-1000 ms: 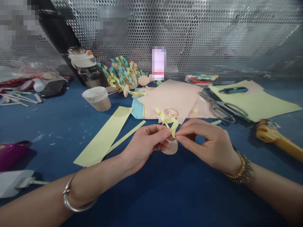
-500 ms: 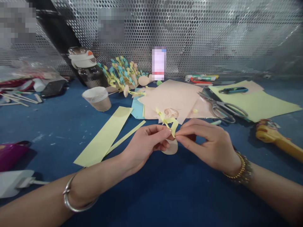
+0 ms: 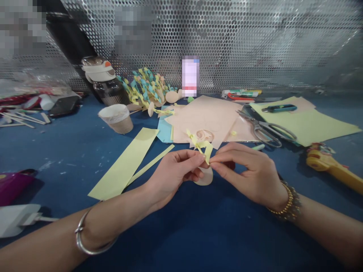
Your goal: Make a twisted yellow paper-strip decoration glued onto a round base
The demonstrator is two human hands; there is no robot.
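Note:
Between the thumb and fingers of my left hand (image 3: 181, 166) is a small paper craft: a thin stem wrapped and looped with a yellow paper strip (image 3: 208, 151). A pale round base (image 3: 205, 177) shows below those fingers. My right hand (image 3: 246, 170) pinches the lower end of the same strip, its fingertips almost touching the left ones. Left of my hands lie a wide yellow-green paper piece (image 3: 124, 164) and a narrow cut strip (image 3: 153, 162). Behind the craft sit peach paper sheets (image 3: 201, 113) with a curled scrap on them.
Scissors (image 3: 266, 128), a utility knife (image 3: 279, 108) and a yellow-handled tool (image 3: 334, 166) lie to the right. A paper cup (image 3: 117, 119), a dark bottle (image 3: 106, 81) and a cluster of finished paper stems (image 3: 150, 87) stand at back left. A phone (image 3: 190, 75) leans against the perforated panel.

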